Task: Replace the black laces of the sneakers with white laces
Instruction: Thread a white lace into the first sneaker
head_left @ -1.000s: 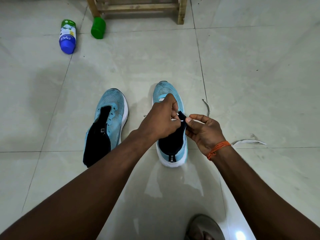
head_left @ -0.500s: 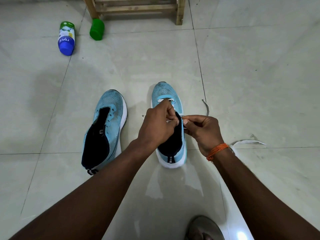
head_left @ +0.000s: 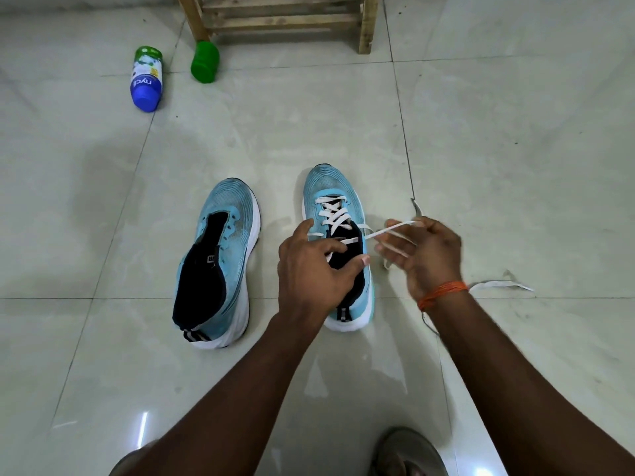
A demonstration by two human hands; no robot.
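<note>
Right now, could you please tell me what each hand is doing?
Left hand: open, over the laced light-blue sneaker.
Right hand: holds the flat white lace.

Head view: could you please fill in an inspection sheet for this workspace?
Surface: pale glossy tiled floor.
Job's things: laced sneaker has white lace through its front eyelets; unlaced sneaker beside it, apart.
Clutter: blue bottle lying down, green container, loose white strip.
Hands: left hand spread open over the laced sneaker; right hand grips the white lace, held out sideways.
Cables: nothing seen.
Surroundings: wooden rack at far edge.
</note>
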